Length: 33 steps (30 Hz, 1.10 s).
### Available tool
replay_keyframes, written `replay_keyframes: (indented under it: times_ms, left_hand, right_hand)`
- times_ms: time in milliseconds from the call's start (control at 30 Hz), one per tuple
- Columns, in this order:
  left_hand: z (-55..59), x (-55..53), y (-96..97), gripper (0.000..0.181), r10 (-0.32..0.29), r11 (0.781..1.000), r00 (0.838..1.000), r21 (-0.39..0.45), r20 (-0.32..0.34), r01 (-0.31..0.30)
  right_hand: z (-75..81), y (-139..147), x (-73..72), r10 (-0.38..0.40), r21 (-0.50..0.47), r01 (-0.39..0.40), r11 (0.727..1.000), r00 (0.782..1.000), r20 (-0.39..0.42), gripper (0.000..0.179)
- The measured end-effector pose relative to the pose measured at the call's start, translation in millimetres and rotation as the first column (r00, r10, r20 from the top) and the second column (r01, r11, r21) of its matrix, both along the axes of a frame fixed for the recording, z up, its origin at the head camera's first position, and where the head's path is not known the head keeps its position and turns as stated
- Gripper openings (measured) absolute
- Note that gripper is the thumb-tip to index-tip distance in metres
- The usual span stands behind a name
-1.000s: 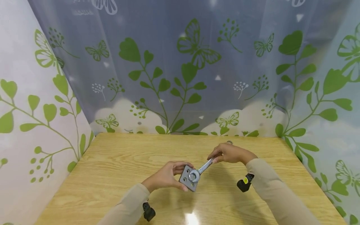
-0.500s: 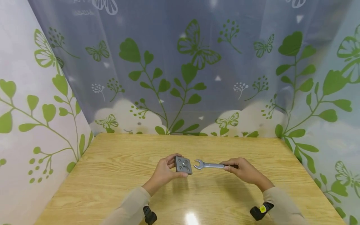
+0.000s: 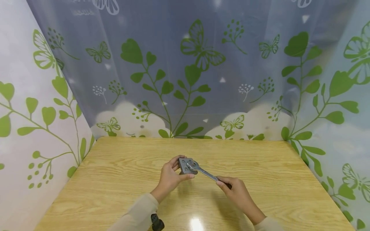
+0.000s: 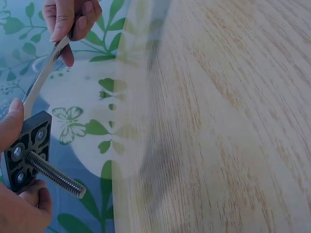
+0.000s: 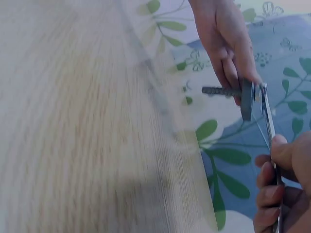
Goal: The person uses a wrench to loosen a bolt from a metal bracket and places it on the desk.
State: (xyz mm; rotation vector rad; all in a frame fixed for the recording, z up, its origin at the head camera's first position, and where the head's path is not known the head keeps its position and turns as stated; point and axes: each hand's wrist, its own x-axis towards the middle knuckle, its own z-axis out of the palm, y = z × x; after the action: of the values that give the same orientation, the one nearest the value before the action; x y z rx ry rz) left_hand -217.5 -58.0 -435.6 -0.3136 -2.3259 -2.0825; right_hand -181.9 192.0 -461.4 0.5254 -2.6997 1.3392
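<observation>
My left hand (image 3: 170, 177) grips a small grey square plate (image 3: 183, 167) by its edges, above the table, thumb on the near side. A long threaded bolt (image 4: 56, 174) sticks out of the plate's back, as the left wrist view shows. Several holes surround it. My right hand (image 3: 237, 192) holds a combination wrench (image 3: 206, 174) by the far part of its handle, fingers curled round it. The wrench's open end sits at the bolt's head on the plate's front, its handle slanting down to the right. Its other end is hidden in my right hand.
Below both hands lies a wood-grain table (image 3: 130, 154). A curtain (image 3: 162, 64) printed with leaves and butterflies stands behind it and along both sides. A black wrist camera (image 3: 157, 222) hangs under my left sleeve.
The wrench, first on the bolt with its handle up to the right, came off and swung level. Now it is back at the bolt head, handle lower. The plate has shifted slightly up and left.
</observation>
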Motion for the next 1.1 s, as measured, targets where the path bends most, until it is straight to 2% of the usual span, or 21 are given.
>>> replay_keyframes:
  times_ms: [100,233,267,500,733,933,1100]
  left_hand:
    - [11.3,7.4,1.0,0.070,0.013,0.999,1.000,-0.030,-0.013,-0.013]
    - [14.7,10.1,1.1,0.069,0.021,0.999,0.999,-0.048,-0.038,-0.023]
    - [13.7,9.8,1.0,0.069,0.019,0.998,0.999,-0.052,-0.049,-0.021]
    - [-17.9,-8.0,-1.2,0.075,0.019,0.999,0.997,-0.043,-0.069,-0.022]
    - [-17.2,-9.5,-3.0,0.075,0.011,0.999,0.995,-0.047,-0.094,-0.016]
    - [-10.9,-8.4,-5.9,0.076,-0.039,0.999,0.997,-0.041,-0.071,0.036]
    - [-8.0,-9.8,-10.9,0.075,-0.125,0.992,0.991,-0.010,-0.052,0.125]
  right_hand:
    - [0.9,-8.4,4.1,-0.037,-0.019,0.037,0.999,0.999,0.024,0.031]
    - [0.5,-16.9,7.0,-0.065,-0.040,0.068,0.997,0.995,0.075,0.033]
    - [0.2,-18.4,7.6,-0.064,-0.045,0.068,0.997,0.995,0.081,0.034]
    - [0.3,-26.7,11.2,-0.072,-0.066,0.078,0.995,0.994,0.084,0.034]
    - [2.8,-29.1,11.8,-0.086,-0.067,0.094,0.993,0.990,0.112,0.034]
    - [1.6,-23.1,5.1,-0.057,-0.046,0.061,0.997,0.995,0.084,0.034]
    - [-1.7,-9.7,-10.1,0.015,-0.034,-0.013,0.999,0.998,0.068,0.035]
